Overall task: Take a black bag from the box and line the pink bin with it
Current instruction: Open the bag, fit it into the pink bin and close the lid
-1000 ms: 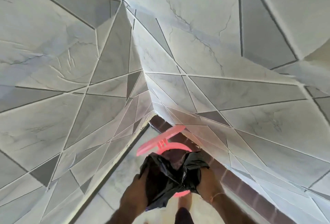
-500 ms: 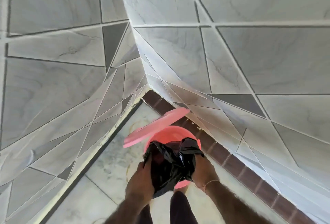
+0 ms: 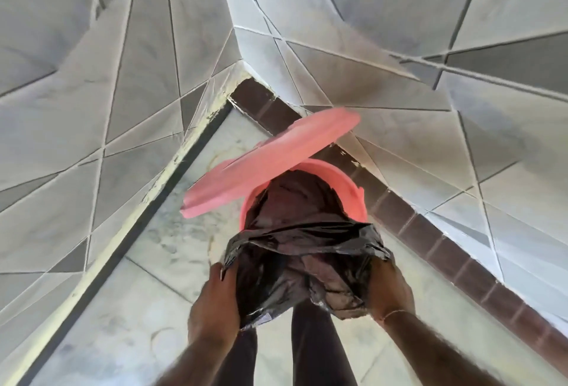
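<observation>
The pink bin [image 3: 353, 192] stands on the floor in the corner of two tiled walls, its pink lid [image 3: 270, 158] tipped up and back. A black bag [image 3: 298, 250] hangs spread over the bin's near rim, its far part down inside the bin. My left hand [image 3: 216, 296] grips the bag's left edge. My right hand [image 3: 388, 287] grips its right edge. Both hands hold the bag's mouth apart in front of the bin. The box is out of view.
Grey and white tiled walls [image 3: 123, 93] close in on the left and right of the bin. A dark brown skirting [image 3: 430, 241] runs along the right wall. The pale marble floor [image 3: 172, 247] lies to the left. My dark-trousered legs [image 3: 310, 345] stand just behind the bin.
The view has tilted down and come closer to the bin. The bag's mouth has been pulled wider between my hands and more of it now lies inside the bin.
</observation>
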Available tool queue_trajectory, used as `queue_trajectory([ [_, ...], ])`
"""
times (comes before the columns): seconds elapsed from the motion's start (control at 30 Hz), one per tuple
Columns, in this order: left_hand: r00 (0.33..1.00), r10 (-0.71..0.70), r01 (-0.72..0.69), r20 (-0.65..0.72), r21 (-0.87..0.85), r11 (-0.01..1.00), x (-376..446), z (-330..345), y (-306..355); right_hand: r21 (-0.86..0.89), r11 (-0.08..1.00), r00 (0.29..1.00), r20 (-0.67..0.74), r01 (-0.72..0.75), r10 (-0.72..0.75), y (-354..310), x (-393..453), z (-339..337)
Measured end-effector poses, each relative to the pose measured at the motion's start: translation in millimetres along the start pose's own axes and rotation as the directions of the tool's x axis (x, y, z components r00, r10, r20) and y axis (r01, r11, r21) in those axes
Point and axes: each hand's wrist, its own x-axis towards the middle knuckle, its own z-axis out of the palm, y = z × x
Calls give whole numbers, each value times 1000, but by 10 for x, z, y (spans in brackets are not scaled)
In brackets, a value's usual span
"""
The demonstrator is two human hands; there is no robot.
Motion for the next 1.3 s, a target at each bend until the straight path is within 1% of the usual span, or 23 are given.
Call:
queue_trajectory([
  [0.07, 1000, -18, 18, 3, -24, 1000, 23, 116, -41, -3, 1000, 1000, 25, 4, -4, 1, 18, 92],
  [0.13, 1000, -19, 19, 0, -38, 999, 72, 200, -50, -6, 1000, 999, 44, -25, 26, 6, 68, 165],
  [0.2, 999, -31, 30, -12, -51, 998, 143, 242, -43, -21, 999, 998, 31, -45, 46, 23, 135, 195],
  [0.27, 998, -60, 59, -14, -50, 997, 223, 269, -49, -35, 999, 999, 16, -32, 32, 45, 192, 199],
  [0.33, 996, -92, 92, -3, -18, 996, 297, 314, -81, -9, 1000, 1000, 0, -14, 14, 91, 269, 208],
  [0.5, 993, -114, 112, 30, 76, 991, 542, 402, -194, 124, 991, 998, -43, -48, 54, 212, 450, 174],
  [0.53, 993, -114, 113, 22, 70, 991, 610, 381, -204, 117, 992, 998, -42, -47, 52, 211, 484, 126],
  [0.6, 993, -113, 114, -17, 26, 993, 770, 294, -209, 69, 997, 999, -48, 16, -13, 246, 608, 38],
  [0.67, 994, -90, 89, -56, -10, 996, 930, 145, -185, 36, 997, 996, -62, 68, -66, 249, 734, -90],
  [0.73, 997, -39, 39, -71, 6, 999, 1066, -35, -121, 45, 991, 987, -110, 122, -117, 223, 849, -214],
  [0.83, 994, 74, -73, -75, 14, 997, 1225, -291, 10, 157, 971, 969, -199, 177, -145, 57, 982, -449],
  [0.9, 993, 108, -109, -39, -37, 993, 1278, -415, 83, 155, 982, 984, -156, 105, -81, -95, 1098, -601],
  [0.93, 994, 107, -109, -24, -52, 993, 1292, -472, 116, 141, 989, 996, -81, 40, -29, -159, 1154, -671],
  [1.0, 994, 82, -85, -72, -28, 996, 1315, -555, 183, 131, 988, 994, 77, -84, 75, -320, 1194, -809],
  [1.03, 991, 51, -52, -124, -11, 999, 1316, -602, 227, 200, 972, 984, 150, -126, 97, -411, 1201, -859],
  [1.07, 987, -11, 7, -161, -26, 1000, 1326, -632, 270, 310, 932, 966, 232, -188, 117, -496, 1203, -897],
  [1.1, 983, -72, 58, -167, -87, 995, 1327, -663, 328, 428, 863, 939, 318, -267, 133, -588, 1198, -930],
  [1.13, 985, -107, 83, -133, -175, 981, 1334, -676, 392, 535, 776, 917, 372, -336, 141, -681, 1172, -977],
  [1.17, 988, -136, 107, -70, -316, 943, 1346, -673, 460, 614, 690, 907, 393, -383, 153, -735, 1177, -973],
  [1.2, 986, -169, 153, 8, -471, 869, 1356, -675, 532, 670, 623, 907, 384, -404, 174, -792, 1194, -948],
  [1.23, 980, -188, 186, 57, -577, 795, 1364, -664, 594, 699, 606, 922, 337, -380, 189, -846, 1212, -903],
  [1.27, 980, -187, 186, 61, -604, 775, 1359, -647, 651, 701, 644, 952, 232, -306, 199, -883, 1223, -855],
  [1.3, 983, -183, 163, 20, -555, 816, 1342, -632, 702, 661, 725, 978, 77, -194, 192, -913, 1239, -818],
])
